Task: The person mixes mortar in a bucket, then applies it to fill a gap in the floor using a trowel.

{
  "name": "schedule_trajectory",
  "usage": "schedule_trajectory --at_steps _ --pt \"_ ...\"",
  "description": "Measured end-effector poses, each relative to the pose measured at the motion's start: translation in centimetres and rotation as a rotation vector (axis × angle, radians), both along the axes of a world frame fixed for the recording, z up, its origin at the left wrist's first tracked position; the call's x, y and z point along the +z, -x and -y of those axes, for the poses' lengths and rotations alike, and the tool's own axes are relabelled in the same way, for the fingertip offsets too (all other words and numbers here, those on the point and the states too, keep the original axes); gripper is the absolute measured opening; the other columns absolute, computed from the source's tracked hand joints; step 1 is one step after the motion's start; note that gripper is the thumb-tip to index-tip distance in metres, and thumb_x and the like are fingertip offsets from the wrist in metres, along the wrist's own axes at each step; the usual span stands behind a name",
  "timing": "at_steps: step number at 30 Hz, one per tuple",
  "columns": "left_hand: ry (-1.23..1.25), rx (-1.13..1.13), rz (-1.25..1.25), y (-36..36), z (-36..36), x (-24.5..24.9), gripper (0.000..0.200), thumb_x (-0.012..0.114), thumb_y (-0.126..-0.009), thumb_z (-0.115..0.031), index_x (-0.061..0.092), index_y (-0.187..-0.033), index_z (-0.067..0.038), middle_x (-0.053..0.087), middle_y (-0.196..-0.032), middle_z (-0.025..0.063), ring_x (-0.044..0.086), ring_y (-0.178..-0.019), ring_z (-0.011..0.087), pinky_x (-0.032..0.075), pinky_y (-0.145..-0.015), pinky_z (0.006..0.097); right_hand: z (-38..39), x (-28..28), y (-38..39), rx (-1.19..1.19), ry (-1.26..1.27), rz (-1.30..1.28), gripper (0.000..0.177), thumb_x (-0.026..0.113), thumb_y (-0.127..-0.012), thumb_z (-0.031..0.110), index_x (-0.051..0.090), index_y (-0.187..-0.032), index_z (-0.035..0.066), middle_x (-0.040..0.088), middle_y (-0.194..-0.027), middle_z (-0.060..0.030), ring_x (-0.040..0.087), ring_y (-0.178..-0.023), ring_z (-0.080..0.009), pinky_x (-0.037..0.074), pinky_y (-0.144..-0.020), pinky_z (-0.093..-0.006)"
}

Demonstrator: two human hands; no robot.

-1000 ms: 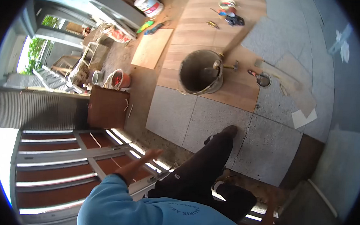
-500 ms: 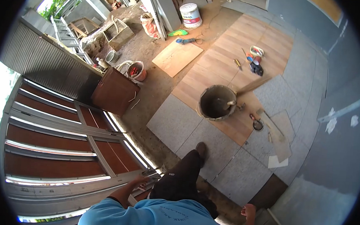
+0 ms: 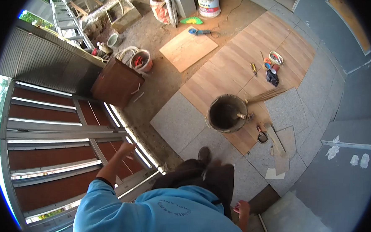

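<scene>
My left hand (image 3: pixel 127 150) is held out over the slatted metal gate (image 3: pixel 63 128) on the left. Its fingers are somewhat apart and I see nothing in them. By my right side hangs my right hand (image 3: pixel 242 207), fingers loosely bent, with nothing visible in it. It is nearest to a dark brown tile patch (image 3: pixel 265 200) on the floor. Ahead of my feet stands a dark bucket (image 3: pixel 213 113) with a tool handle sticking up at its right rim. Beside it are a bundle of thin sticks like a broom (image 3: pixel 268 95) and a small round container (image 3: pixel 263 137).
Wood-look tiles (image 3: pixel 226 63) and grey tiles (image 3: pixel 179 120) cover the floor. Farther off lie a blue power tool (image 3: pixel 200 32) on a board (image 3: pixel 178 52), a screwdriver (image 3: pixel 254 69) and a black bag (image 3: pixel 272 78). A paint pail (image 3: pixel 208 4) and a red-filled bucket (image 3: pixel 141 60) stand beyond.
My left hand has lifted forward from low by the gate's edge. My body has stepped forward, both legs now showing. My right hand has shifted slightly left in view.
</scene>
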State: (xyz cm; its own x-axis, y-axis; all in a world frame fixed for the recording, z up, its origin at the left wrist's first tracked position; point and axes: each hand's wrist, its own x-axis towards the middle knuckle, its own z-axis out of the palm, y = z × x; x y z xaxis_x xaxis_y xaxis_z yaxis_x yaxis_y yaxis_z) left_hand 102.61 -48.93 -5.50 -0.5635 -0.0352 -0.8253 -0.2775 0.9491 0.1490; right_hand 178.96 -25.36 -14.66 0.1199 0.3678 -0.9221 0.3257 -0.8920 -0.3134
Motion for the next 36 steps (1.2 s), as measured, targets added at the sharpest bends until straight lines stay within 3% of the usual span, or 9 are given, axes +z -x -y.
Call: schedule_trajectory --at_steps 4,6,7,11,14,19,25,27,36 --pt "-0.165 0.096 -0.025 -1.1 -1.5 3.0 0.037 0.061 -0.097 -0.038 0.064 -0.089 -0.001 0.058 -0.072 0.007 0.06 -0.056 0.0186 0.062 -0.054 0.0403 -3.3 0.9 3.9 0.346 0.064 0.144 0.022 0.063 -0.088 0.02 0.068 -0.103 0.005 0.065 -0.085 -0.0087 0.065 -0.068 -0.024 0.057 -0.057 -0.0382" --pt "-0.256 0.235 -0.016 -3.4 -0.4 2.2 0.039 0.062 -0.096 -0.04 0.063 -0.091 -0.001 0.056 -0.072 0.0065 0.058 -0.052 0.0177 0.06 -0.051 0.0393 -7.4 -1.3 5.2 0.304 0.093 0.023 0.015 0.062 -0.087 0.018 0.068 -0.094 0.006 0.064 -0.078 -0.0079 0.064 -0.065 -0.0209 0.054 -0.053 -0.0368" --pt "-0.279 0.323 -0.001 -5.0 0.3 1.8 0.039 0.063 -0.096 -0.04 0.063 -0.092 -0.001 0.056 -0.071 0.006 0.058 -0.053 0.0174 0.06 -0.05 0.0393 -11.3 0.0 7.6 0.61 -0.062 0.01 0.013 0.061 -0.086 0.017 0.067 -0.091 0.006 0.063 -0.076 -0.0077 0.063 -0.064 -0.0206 0.054 -0.052 -0.0368" --pt "-0.337 0.467 0.129 -14.0 1.7 2.8 0.041 0.059 -0.099 -0.043 0.062 -0.095 -0.002 0.057 -0.07 0.0072 0.064 -0.059 0.0228 0.062 -0.055 0.0392 -22.4 0.0 13.6 0.385 -0.03 0.018 0.016 0.059 -0.084 0.014 0.059 -0.069 0.008 0.056 -0.065 -0.008 0.06 -0.06 -0.0208 0.055 -0.051 -0.0365" --pt "-0.228 0.572 0.244 -19.8 3.2 2.2 0.04 0.062 -0.096 -0.044 0.062 -0.085 -0.004 0.058 -0.075 0.0069 0.063 -0.065 0.0214 0.06 -0.058 0.0391 -31.9 -2.4 15.2 0.613 -0.287 -0.258 0.028 0.059 -0.091 0.026 0.066 -0.109 0.006 0.067 -0.086 -0.0108 0.067 -0.071 -0.0222 0.058 -0.059 -0.0366" --pt "-0.21 0.625 0.4 -20.7 6.4 -0.5 0.043 0.058 -0.097 -0.049 0.063 -0.083 -0.008 0.059 -0.074 0.0033 0.06 -0.066 0.0194 0.052 -0.064 0.0352 -37.9 3.7 28.5 0.498 -0.277 -0.08 0.028 0.057 -0.093 0.023 0.068 -0.111 0.004 0.069 -0.091 -0.0123 0.067 -0.066 -0.0199 0.058 -0.057 -0.0337" --pt "-0.279 0.697 0.349 -10.7 6.3 1.7 0.039 0.061 -0.097 -0.045 0.064 -0.087 -0.007 0.057 -0.073 0.0058 0.061 -0.07 0.0224 0.055 -0.066 0.0404 -35.0 -0.5 35.2 0.588 -0.096 -0.014 0.027 0.059 -0.092 0.027 0.065 -0.109 0.006 0.068 -0.089 -0.0117 0.068 -0.07 -0.0238 0.059 -0.058 -0.0391" --pt "-0.294 0.83 0.37 -6.9 10.1 -2.3 0.039 0.062 -0.097 -0.043 0.064 -0.088 -0.005 0.056 -0.074 0.008 0.062 -0.071 0.0243 0.058 -0.065 0.0433 -32.7 -0.5 37.4 0.618 -0.035 0.026 0.027 0.059 -0.093 0.029 0.065 -0.108 0.007 0.068 -0.087 -0.0109 0.067 -0.068 -0.0238 0.06 -0.058 -0.0404" --pt "-0.188 0.29 -0.001 27.1 -3.8 -1.5 0.041 0.064 -0.094 -0.038 0.065 -0.087 0.002 0.061 -0.067 0.0093 0.063 -0.054 0.0201 0.059 -0.045 0.0371 -25.8 2.2 48.6 0.603 0.055 -0.082 0.023 0.059 -0.092 0.027 0.068 -0.102 0.008 0.07 -0.084 -0.0084 0.067 -0.068 -0.0196 0.056 -0.058 -0.0344"
